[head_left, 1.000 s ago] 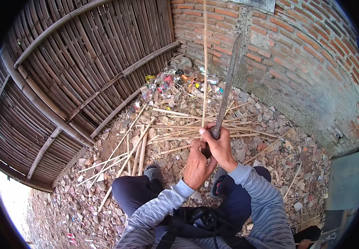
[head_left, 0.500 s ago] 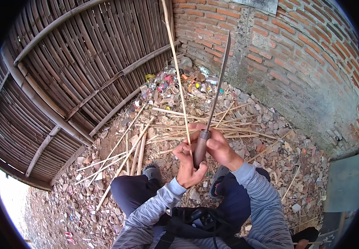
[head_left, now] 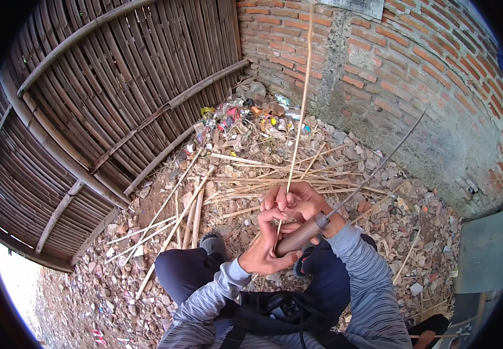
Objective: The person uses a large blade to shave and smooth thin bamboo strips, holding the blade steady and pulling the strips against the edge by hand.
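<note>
My left hand (head_left: 258, 251) is closed around the brown wooden handle (head_left: 299, 237) of a long, narrow-bladed knife. Its thin dark blade (head_left: 379, 164) slants up and to the right, past my right wrist. A long pale bamboo strip (head_left: 301, 104) rises almost upright from between my hands, its top running out of the picture. My right hand (head_left: 305, 199) pinches this strip in its fingers, just above the left hand. The strip's lower end passes by the left fingers and is partly hidden there. Both hands are close together over my knees.
Several bamboo strips (head_left: 245, 185) lie across the rubble ground (head_left: 129, 291) ahead and to the left. Litter (head_left: 245, 113) is heaped in the far corner. A bamboo fence (head_left: 129, 75) stands left, a brick wall (head_left: 391, 70) ahead and right. A grey panel (head_left: 487, 250) is at right.
The knife has tipped from nearly upright to slanting right. The bamboo strip's top has swung right, and my right hand has moved from beside the knife's collar to pinch the strip.
</note>
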### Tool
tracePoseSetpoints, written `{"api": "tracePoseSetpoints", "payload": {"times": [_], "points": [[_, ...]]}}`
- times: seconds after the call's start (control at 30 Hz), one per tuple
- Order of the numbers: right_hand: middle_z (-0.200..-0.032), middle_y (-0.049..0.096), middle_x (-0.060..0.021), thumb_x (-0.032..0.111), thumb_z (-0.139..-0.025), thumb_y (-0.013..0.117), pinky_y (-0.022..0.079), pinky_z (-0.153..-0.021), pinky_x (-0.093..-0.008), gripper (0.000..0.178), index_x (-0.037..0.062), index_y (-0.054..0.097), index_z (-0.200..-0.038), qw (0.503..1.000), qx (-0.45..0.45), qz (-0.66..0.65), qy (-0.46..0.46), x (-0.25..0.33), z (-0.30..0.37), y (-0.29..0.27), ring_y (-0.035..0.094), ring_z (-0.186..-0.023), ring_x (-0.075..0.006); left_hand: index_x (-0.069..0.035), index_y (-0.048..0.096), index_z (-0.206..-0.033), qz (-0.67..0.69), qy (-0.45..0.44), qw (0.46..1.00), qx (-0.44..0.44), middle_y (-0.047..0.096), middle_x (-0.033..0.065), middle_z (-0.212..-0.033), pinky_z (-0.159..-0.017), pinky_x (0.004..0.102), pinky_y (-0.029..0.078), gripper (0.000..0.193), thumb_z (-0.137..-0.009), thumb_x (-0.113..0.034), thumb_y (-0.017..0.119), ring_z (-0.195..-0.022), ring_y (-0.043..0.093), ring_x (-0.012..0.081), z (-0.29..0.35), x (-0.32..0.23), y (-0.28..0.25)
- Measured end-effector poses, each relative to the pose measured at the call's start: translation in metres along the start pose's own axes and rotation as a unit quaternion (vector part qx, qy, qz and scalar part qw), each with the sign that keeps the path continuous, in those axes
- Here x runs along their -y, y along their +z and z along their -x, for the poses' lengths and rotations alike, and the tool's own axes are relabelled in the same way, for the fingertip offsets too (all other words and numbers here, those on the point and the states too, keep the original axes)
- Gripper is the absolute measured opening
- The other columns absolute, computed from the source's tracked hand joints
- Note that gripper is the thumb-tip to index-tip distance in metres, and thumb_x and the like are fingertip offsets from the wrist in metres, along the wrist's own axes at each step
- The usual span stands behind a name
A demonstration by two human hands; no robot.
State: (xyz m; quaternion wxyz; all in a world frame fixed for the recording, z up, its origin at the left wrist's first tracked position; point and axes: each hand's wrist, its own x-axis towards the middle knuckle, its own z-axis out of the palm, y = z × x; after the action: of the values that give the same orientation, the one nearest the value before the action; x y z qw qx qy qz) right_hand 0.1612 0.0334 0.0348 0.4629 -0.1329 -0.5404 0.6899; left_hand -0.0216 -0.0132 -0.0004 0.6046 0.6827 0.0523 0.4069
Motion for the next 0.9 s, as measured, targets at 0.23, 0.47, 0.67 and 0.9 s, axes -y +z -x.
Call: {"api": "tracePoseSetpoints", "payload": {"times": [0.23, 0.47, 0.67, 0.9], "points": [[-0.109, 0.067, -0.0082, 0.030, -0.107, 0.060, 0.059, -0.095, -0.0413, 0.023, 0.0074, 0.061, -0.111, 0.984, -0.127, -0.123, 0.031, -0.012, 0.004, 0.004, 0.067, -0.113, -0.0225, -0.015, -0.005, -0.157, 0.062, -0.074, 0.995, 0.033, 0.050, 0.0303, -0.143, -0.096, 0.0372, 0.056, 0.095, -0.097, 0.009, 0.066, -0.127, 0.063, 0.0312, -0.011, -0.043, -0.007], [-0.091, 0.065, -0.0045, 0.037, -0.111, 0.055, 0.057, -0.077, -0.0343, 0.030, 0.0072, 0.060, -0.114, 0.965, -0.217, -0.143, 0.027, -0.027, -0.002, 0.011, 0.066, -0.083, -0.0175, -0.009, 0.024, -0.164, -0.167, -0.151, 0.973, 0.049, 0.066, 0.0181, -0.126, -0.102, 0.0384, 0.050, 0.089, -0.093, 0.002, 0.076, -0.121, 0.065, 0.0259, -0.012, -0.076, -0.015], [-0.091, 0.065, -0.0014, 0.038, -0.110, 0.057, 0.056, -0.074, -0.0325, 0.031, 0.0096, 0.064, -0.119, 0.936, -0.322, -0.136, 0.032, -0.030, -0.005, 0.016, 0.066, -0.082, -0.0129, -0.004, 0.048, -0.148, -0.312, -0.152, 0.936, -0.064, 0.066, 0.0197, -0.110, -0.086, 0.0403, 0.054, 0.062, -0.092, -0.003, 0.075, -0.095, 0.070, 0.0315, -0.011, -0.093, 0.003], [-0.091, 0.065, 0.0004, 0.041, -0.111, 0.055, 0.056, -0.073, -0.0291, 0.034, 0.0103, 0.064, -0.124, 0.941, -0.326, -0.085, 0.021, -0.049, -0.005, 0.006, 0.064, -0.080, -0.0099, -0.001, 0.060, -0.127, -0.535, -0.145, 0.828, -0.081, 0.046, 0.0258, -0.130, -0.084, 0.0517, 0.055, 0.044, -0.086, -0.005, 0.078, -0.103, 0.065, 0.0474, 0.001, -0.094, 0.017]]}}
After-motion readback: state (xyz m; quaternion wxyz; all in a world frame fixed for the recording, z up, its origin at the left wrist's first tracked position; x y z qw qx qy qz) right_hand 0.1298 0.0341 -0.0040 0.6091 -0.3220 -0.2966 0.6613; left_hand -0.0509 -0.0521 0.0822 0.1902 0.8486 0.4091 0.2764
